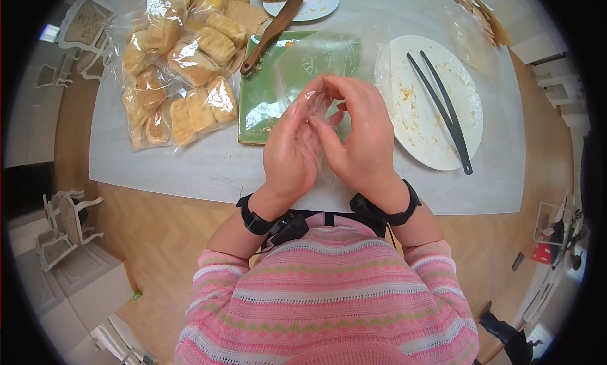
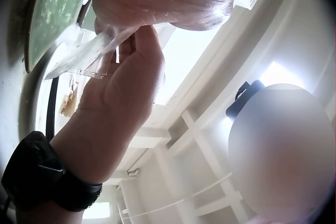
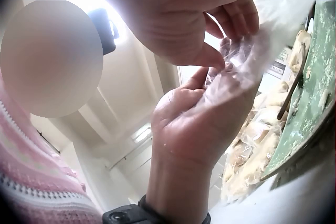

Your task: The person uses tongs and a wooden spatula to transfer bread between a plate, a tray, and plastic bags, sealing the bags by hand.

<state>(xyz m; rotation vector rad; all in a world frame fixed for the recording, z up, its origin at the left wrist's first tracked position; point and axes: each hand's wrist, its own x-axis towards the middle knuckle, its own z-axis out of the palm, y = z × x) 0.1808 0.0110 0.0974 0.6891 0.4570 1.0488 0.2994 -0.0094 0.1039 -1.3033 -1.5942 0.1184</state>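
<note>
A thin clear plastic bag (image 3: pixel 233 77) is held between my two hands, its loose end spreading over the green tray in the head view. My left hand (image 1: pixel 289 153) holds the plastic along its palm and fingers. From the other side, my right hand (image 1: pixel 363 134) grips the bag with curved fingers, its thumb on the plastic. The fingertips of both hands come together over the near part of the green rectangular tray (image 1: pixel 253 128), which has crumbs on it. A brown wooden spatula (image 1: pixel 275 31) lies across the tray's far left corner.
Several clear bags of bread rolls (image 1: pixel 193 112) crowd the table's left side. On the right, black tongs (image 1: pixel 450 120) lie on a crumb-strewn white oval plate (image 1: pixel 411 128). A smaller white plate (image 1: pixel 325 8) with bread stands at the back. More plastic packaging (image 1: pixel 471 36) lies far right.
</note>
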